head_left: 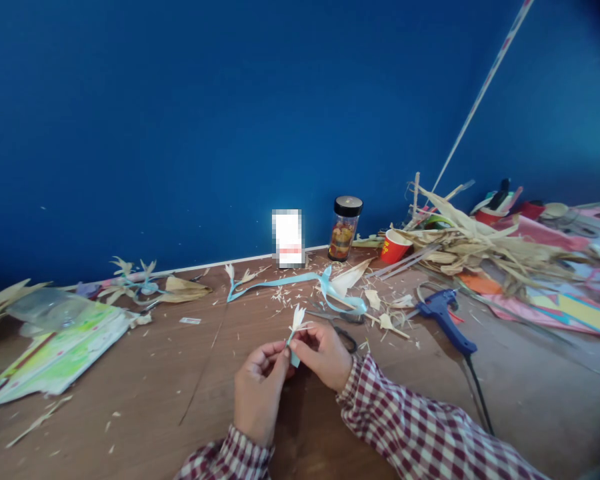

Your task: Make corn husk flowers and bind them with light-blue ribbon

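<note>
**Desk:** Two hands meet over the wooden table (130, 400), near its front edge. What do they hold?

**Photographer:** A small husk flower (297, 319), pale petals up, on a light blue stem. The left hand (258, 393) pinches the stem from the left, fingertips pressed together on it; the right hand (325, 353) closes its thumb and fingers on the same stem just below the petals. Both cuffs are red-and-white check.

**Desk:** And around them?

**Photographer:** Just beyond the right hand lie scissors (341, 328), dark handles toward the person. Farther back, a long blue ribbon (300, 280) winds across the middle of the table, with husk shavings (280, 293) scattered about it. A blue glue gun (445, 317) lies to the right, its black cord running to the front edge.

**Desk:** The back edge?

**Photographer:** A jar with a black lid (345, 228) stands against the blue wall (230, 100), a red paper cup (394, 247) tipped beside it. A heap of dried corn husks (475, 243) fills the back right corner over coloured paper sheets (565, 307). Finished husk flowers (135, 277) rest toward the back left, and a green printed sheet (55, 353) with a clear plastic bag (45, 307) lies at the left edge.
</note>
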Tool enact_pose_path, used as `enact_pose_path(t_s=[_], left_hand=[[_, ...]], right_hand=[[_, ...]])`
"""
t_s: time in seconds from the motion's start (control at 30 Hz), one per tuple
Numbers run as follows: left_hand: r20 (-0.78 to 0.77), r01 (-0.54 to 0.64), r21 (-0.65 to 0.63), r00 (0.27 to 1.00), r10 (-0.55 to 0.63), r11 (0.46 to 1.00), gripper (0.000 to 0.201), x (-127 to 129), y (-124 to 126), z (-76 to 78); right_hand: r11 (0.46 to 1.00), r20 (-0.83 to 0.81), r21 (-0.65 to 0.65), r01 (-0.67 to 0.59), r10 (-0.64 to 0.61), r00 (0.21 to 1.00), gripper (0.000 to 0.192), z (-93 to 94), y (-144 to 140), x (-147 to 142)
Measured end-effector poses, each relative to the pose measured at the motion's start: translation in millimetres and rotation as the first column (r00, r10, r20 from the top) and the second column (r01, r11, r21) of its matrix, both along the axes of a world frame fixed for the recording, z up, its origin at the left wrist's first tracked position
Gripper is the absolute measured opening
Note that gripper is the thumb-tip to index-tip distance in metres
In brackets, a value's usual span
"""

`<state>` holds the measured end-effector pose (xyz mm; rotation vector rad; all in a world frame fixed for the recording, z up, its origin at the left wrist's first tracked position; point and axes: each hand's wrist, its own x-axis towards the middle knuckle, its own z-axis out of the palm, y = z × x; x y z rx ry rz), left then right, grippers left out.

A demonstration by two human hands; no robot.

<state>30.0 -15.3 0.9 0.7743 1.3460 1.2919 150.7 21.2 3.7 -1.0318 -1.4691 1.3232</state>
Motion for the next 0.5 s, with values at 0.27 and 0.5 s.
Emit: enact_pose_path(t_s=[0.27,0.5], left_hand=[[-0.009,-0.013,0.026,1.0,0.013,1.0,0.029,0.3,0.0,-2.9],[-0.035,0.012,0.028,0.999,-0.011,1.0,0.027,0.0,0.6,-3.8]], right_hand=[[1.0,-0.006,-0.007,0.005,-0.005,1.0,0.011,-0.3,-0.3,0.1],[1.0,0.038,0.019,0.018,-0.018,0.999,0.01,-2.9,0.1,0.4]])
